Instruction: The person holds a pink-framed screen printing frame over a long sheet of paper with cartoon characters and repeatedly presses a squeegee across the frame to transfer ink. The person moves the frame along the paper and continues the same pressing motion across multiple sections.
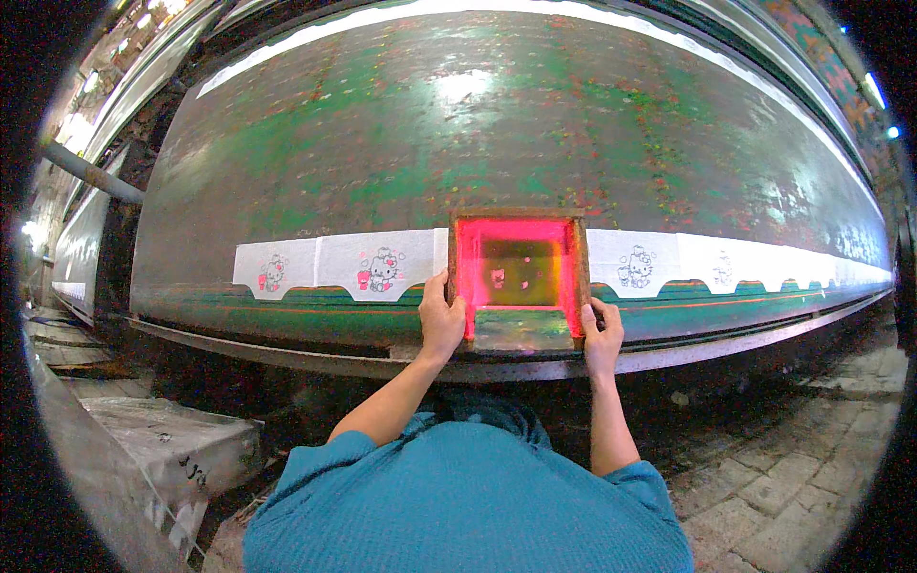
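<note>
A wooden-framed printing screen, smeared bright pink inside, lies at the near edge of a long table, over a row of white fabric pieces. My left hand grips its left side and my right hand grips its right side. Small shapes show in the yellowish mesh. To the left, two white fabric pieces carry a cartoon cat print with pink parts. Right of the frame, another fabric piece bears a similar print in dark outline. The fabric under the screen is mostly hidden.
The long table has a dark green surface speckled with paint. A white strip runs along its far edge, and a metal rail along its near edge. A plastic-wrapped box stands on the floor at left; paving shows at right.
</note>
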The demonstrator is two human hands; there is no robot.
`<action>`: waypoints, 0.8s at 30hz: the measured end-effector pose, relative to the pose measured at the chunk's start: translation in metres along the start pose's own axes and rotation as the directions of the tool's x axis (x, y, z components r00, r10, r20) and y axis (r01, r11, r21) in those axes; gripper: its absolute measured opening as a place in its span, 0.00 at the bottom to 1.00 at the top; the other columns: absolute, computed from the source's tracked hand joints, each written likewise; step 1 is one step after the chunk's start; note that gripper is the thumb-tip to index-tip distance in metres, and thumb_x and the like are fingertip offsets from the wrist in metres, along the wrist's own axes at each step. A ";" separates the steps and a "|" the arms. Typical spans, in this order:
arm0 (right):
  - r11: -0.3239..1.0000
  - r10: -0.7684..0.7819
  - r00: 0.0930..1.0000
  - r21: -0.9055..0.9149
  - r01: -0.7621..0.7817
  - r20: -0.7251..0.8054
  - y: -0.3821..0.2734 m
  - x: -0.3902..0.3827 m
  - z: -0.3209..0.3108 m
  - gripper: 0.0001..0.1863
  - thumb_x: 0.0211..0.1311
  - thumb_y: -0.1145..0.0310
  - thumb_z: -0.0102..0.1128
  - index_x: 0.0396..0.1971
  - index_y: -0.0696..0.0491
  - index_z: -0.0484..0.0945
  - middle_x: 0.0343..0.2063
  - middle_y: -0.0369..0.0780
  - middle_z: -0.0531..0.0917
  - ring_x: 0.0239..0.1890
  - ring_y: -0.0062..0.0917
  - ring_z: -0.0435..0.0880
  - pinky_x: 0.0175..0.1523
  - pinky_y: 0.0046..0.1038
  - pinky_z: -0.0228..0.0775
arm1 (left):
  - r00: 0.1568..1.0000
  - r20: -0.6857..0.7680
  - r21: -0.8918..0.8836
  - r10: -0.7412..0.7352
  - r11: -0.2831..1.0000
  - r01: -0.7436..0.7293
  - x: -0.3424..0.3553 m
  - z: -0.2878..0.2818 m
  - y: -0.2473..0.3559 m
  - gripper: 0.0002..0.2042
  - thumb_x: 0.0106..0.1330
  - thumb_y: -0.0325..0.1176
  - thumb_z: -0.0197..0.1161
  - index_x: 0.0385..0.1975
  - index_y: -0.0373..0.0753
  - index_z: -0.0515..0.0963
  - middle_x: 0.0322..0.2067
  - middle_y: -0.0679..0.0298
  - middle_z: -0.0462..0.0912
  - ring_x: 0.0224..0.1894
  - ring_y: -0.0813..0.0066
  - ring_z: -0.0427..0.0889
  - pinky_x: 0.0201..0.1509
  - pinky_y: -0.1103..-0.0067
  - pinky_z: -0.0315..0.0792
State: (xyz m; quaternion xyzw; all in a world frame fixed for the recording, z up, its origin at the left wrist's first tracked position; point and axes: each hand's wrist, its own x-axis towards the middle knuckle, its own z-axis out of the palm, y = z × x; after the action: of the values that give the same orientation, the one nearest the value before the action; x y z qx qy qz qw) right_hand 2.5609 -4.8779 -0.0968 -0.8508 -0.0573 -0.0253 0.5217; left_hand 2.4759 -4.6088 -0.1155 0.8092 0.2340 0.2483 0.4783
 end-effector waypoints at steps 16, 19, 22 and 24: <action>0.869 -0.446 0.895 -0.240 0.432 -0.005 -0.048 -0.019 -0.009 0.20 0.60 0.65 0.70 0.50 0.58 0.80 0.46 0.44 0.83 0.52 0.37 0.80 0.60 0.41 0.70 | 0.998 -0.013 0.101 0.058 0.993 -0.056 0.001 0.003 -0.004 0.21 0.58 0.20 0.58 0.53 0.28 0.73 0.44 0.46 0.77 0.49 0.45 0.78 0.55 0.61 0.72; 0.755 -0.484 0.732 -0.194 0.627 0.480 -0.075 -0.033 -0.013 0.24 0.50 0.68 0.72 0.49 0.56 0.80 0.48 0.42 0.82 0.54 0.38 0.79 0.61 0.44 0.68 | 0.998 -0.016 0.116 0.056 0.992 -0.054 -0.001 0.005 -0.007 0.21 0.58 0.22 0.58 0.54 0.29 0.72 0.45 0.47 0.76 0.51 0.46 0.77 0.56 0.59 0.70; 0.545 -0.543 0.586 -0.279 0.791 0.602 -0.089 -0.023 0.001 0.23 0.44 0.71 0.70 0.45 0.54 0.80 0.47 0.41 0.82 0.52 0.37 0.80 0.60 0.42 0.68 | 0.999 0.002 0.101 0.044 0.994 -0.044 -0.001 0.007 -0.010 0.22 0.58 0.23 0.58 0.56 0.31 0.71 0.46 0.48 0.76 0.53 0.47 0.76 0.58 0.58 0.67; 0.528 -0.539 0.603 -0.321 0.786 0.588 -0.095 -0.013 0.008 0.23 0.39 0.72 0.70 0.42 0.52 0.80 0.46 0.39 0.84 0.50 0.34 0.82 0.55 0.40 0.71 | 0.999 0.014 0.089 0.047 0.995 -0.048 -0.002 0.007 -0.012 0.23 0.58 0.24 0.58 0.57 0.32 0.71 0.47 0.49 0.75 0.55 0.47 0.75 0.60 0.57 0.65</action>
State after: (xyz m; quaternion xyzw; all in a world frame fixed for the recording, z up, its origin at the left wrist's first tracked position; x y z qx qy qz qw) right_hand 2.5363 -4.8287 -0.0181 -0.8546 -0.4855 -0.0596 0.1746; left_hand 2.4771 -4.6091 -0.1290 0.8366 0.2229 0.2440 0.4369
